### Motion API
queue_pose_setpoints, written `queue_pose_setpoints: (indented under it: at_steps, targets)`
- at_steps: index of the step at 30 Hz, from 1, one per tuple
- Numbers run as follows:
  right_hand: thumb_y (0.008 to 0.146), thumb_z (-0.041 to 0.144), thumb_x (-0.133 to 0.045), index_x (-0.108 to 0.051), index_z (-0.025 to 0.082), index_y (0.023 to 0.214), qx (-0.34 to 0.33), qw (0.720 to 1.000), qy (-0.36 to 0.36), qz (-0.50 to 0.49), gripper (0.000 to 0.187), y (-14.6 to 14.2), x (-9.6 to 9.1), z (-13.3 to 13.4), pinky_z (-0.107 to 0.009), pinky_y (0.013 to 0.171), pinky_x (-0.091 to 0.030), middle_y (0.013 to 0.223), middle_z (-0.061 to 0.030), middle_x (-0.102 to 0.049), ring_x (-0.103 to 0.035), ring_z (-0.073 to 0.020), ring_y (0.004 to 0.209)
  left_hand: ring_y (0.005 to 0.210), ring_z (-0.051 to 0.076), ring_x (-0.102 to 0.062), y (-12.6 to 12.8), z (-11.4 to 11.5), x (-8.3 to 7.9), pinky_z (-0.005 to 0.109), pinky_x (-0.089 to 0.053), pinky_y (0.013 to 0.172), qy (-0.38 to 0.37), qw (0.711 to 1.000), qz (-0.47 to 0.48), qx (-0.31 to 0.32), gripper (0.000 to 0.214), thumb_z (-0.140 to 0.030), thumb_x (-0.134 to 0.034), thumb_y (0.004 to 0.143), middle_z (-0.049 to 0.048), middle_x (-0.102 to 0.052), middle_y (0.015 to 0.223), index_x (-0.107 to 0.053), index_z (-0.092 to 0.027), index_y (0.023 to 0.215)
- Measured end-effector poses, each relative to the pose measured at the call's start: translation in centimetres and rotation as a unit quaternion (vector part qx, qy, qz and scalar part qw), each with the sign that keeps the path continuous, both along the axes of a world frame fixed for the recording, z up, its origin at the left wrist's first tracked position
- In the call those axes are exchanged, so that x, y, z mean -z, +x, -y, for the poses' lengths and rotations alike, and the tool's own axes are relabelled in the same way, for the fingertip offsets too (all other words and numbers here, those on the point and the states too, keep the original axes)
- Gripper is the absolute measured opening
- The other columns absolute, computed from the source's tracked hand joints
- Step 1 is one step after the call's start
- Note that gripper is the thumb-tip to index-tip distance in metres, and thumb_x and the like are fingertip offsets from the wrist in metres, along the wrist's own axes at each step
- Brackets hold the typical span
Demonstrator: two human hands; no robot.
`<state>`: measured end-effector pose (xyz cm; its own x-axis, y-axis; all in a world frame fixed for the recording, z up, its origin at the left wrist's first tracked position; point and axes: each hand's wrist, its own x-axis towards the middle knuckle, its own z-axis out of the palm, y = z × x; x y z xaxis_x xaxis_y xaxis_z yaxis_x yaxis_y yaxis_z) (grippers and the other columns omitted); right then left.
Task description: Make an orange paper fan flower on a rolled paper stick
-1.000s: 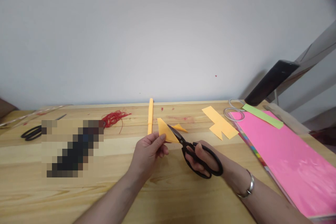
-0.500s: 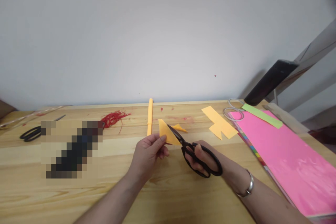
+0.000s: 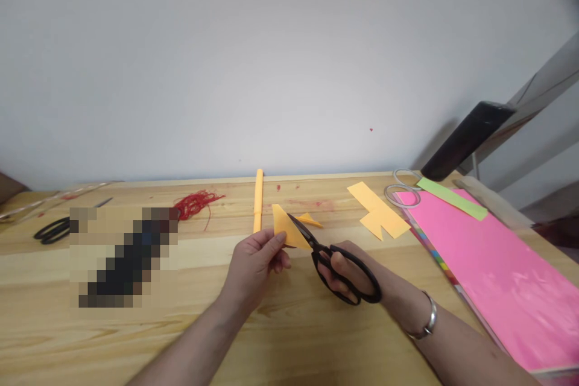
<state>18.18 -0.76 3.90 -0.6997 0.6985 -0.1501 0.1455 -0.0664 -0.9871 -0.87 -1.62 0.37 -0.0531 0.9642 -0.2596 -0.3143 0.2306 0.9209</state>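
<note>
A pointed piece of orange paper (image 3: 286,230) is pinched between the thumb and fingers of my left hand (image 3: 257,262). My right hand (image 3: 348,268) grips black-handled scissors (image 3: 325,250) by the loops, and their blades lie along the paper's right edge. Just behind the blades, a small orange paper scrap (image 3: 310,221) rests on the table. A rolled orange paper tube (image 3: 258,200) lies beyond my left hand. To the right are flat cut orange pieces (image 3: 382,214).
On the wooden table (image 3: 190,344) at left are red string (image 3: 198,204), a second pair of scissors (image 3: 54,230) and a blurred-out dark object (image 3: 129,259). At right lie pink sheets (image 3: 493,271), a green strip (image 3: 452,198), silvery rings (image 3: 402,196) and a black cylinder (image 3: 468,142) against the wall.
The scissors' handles and my right hand have shifted very slightly left and up. My left hand holds the orange paper in nearly the same place.
</note>
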Motion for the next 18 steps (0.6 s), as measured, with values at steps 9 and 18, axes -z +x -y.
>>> queue_pose_setpoints:
  at_steps: [9,18]
  targets:
    - [0.068,0.078,-0.037,-0.044,0.016,0.062,0.019,1.0,-0.005,0.015,0.063,-0.16,-0.14,0.24,-0.021,0.033,-0.022,0.048,0.005,-0.034,-0.029,-0.0053,0.037,0.039,0.005,-0.044,-0.07,0.06,0.04,0.014,-0.03,0.04,0.003,1.0,0.011,0.008,0.018,-0.03,-0.068,0.071,-0.0011,-0.06,0.043,-0.062,-0.015,0.064]
    - [0.068,0.079,-0.038,-0.038,0.017,0.058,0.014,1.0,-0.006,0.018,0.062,-0.1,-0.39,0.13,-0.02,0.035,-0.021,0.047,0.0058,-0.033,-0.029,-0.0054,0.039,0.039,0.005,-0.045,-0.07,-0.02,-0.09,0.014,-0.031,0.04,0.004,1.0,0.009,0.009,0.019,-0.031,-0.068,0.07,-0.0009,-0.06,0.043,-0.062,-0.014,0.064]
